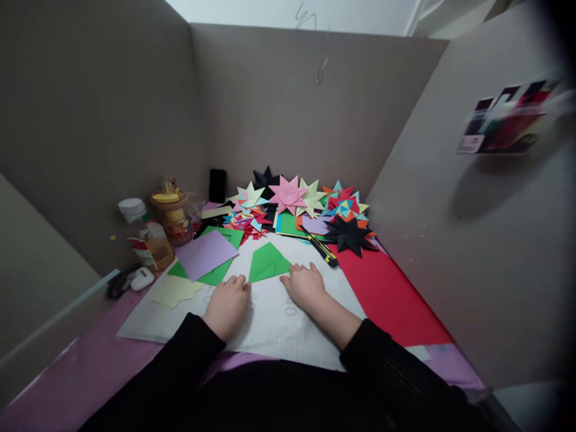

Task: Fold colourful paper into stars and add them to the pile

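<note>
- Pressing down a folded green paper (268, 263) on the white mat (274, 318): head view showed left hand (227, 305) flat, open at its 7 o'clock corner, right hand (306, 285) open at 4 o'clock, fingertips touching.
- Step looked like creasing; next fold would need aligned edges.
- Finished paper stars (288, 193) at 12 o'clock, purple sheet (206, 253) at 10.

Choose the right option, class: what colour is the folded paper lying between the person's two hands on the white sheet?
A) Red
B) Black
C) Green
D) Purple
C: the folded green paper lies on the white sheet, with the left hand at its lower left corner and the right hand at its lower right corner.
</note>
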Motion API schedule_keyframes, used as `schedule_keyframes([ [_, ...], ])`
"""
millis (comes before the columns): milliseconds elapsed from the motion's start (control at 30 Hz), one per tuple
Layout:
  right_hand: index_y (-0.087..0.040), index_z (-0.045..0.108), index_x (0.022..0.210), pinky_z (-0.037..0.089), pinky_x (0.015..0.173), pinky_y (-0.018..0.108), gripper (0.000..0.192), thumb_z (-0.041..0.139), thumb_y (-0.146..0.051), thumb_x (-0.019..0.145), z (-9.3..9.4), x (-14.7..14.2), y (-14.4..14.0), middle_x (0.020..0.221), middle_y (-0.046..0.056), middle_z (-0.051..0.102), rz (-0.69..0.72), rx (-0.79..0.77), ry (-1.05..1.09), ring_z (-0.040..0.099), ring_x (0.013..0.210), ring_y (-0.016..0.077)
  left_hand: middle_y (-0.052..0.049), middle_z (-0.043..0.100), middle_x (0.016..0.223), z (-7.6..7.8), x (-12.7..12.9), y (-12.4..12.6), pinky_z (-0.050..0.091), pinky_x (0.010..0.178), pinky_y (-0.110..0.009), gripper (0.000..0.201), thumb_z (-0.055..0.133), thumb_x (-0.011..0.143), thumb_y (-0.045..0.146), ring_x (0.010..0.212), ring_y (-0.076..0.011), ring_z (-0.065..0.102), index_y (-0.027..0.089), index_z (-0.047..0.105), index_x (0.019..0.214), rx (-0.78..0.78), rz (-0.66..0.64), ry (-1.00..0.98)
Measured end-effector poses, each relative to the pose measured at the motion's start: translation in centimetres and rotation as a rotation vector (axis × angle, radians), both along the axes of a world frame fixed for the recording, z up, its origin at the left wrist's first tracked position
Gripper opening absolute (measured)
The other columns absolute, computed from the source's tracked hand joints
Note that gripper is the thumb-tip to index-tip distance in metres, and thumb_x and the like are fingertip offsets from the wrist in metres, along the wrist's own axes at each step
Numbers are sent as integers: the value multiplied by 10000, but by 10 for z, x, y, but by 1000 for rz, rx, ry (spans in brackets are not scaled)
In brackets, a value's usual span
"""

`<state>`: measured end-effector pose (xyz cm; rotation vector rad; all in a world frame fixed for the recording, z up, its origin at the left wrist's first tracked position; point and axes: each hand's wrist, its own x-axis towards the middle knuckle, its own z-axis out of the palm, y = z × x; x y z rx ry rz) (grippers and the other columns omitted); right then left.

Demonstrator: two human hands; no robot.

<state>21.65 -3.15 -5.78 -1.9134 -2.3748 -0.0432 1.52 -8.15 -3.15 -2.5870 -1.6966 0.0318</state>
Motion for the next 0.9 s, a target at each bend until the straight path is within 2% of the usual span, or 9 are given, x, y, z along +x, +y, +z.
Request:
schedule_keyframes([
  [133,-138,644,1025,202,1014,471,348,448,-392,893,3,6,7,1047,141,672,-29,-18,2,595,991,257,-150,584,967,12,-1,11,420,772,-379,252,399,833,101,911,-270,564,132,637,911,-55,-49,-43],
  [267,-142,656,993,191,1015,494,343,454,-398,886,6,7,6,1041,140,670,-39,-38,31,595,994,259,-159,571,1096,13,-3,50,426,832,-339,399,477,829,214,997,-243,569,113,471,1215,-36,64,-354],
  [367,-145,639,1048,147,1037,523,346,453,-387,888,7,8,4,1110,153,646,-24,-41,55,564,1068,273,-89,622,872,-1,1,84,457,663,-284,718,610,750,323,777,-203,613,73,298,1346,-226,207,-589],
  [433,-149,601,1134,123,1053,544,377,455,-389,883,5,10,4,1215,162,597,-15,-59,93,507,1161,286,10,575,696,-11,5,99,423,541,-241,752,654,699,303,611,-156,576,83,318,1335,-312,260,-764],
  [567,-112,321,1398,176,1085,508,673,512,-419,831,-1,12,12,1492,184,266,-34,36,386,245,1373,286,90,448,579,-21,19,104,361,471,-191,572,647,689,305,485,-89,480,121,452,1195,-180,334,-1276],
  [633,-95,264,1417,284,1060,436,713,499,-422,829,-4,8,17,1501,193,232,-34,97,681,279,1364,261,87,463,601,-20,28,100,377,496,-183,533,648,683,321,504,-81,489,135,457,1144,-74,336,-1518],
  [700,-108,391,1335,428,931,371,611,474,-444,832,-6,1,20,1363,196,458,0,22,1009,507,1191,241,84,478,618,-18,37,94,385,508,-177,482,666,662,327,520,-76,496,151,465,1063,-6,336,-1657],
  [767,-137,564,1098,499,712,312,468,502,-491,800,-8,-5,20,1013,134,671,37,-144,1268,650,842,203,78,492,627,-17,47,87,390,510,-173,394,679,653,322,525,-72,496,165,473,950,-8,322,-1696],
  [900,-173,544,652,366,449,212,358,609,-522,702,-7,-8,18,555,-7,586,19,-316,1517,510,460,101,44,543,681,-19,57,76,407,518,-181,318,686,671,302,558,-79,516,162,494,882,-99,224,-1712],
])
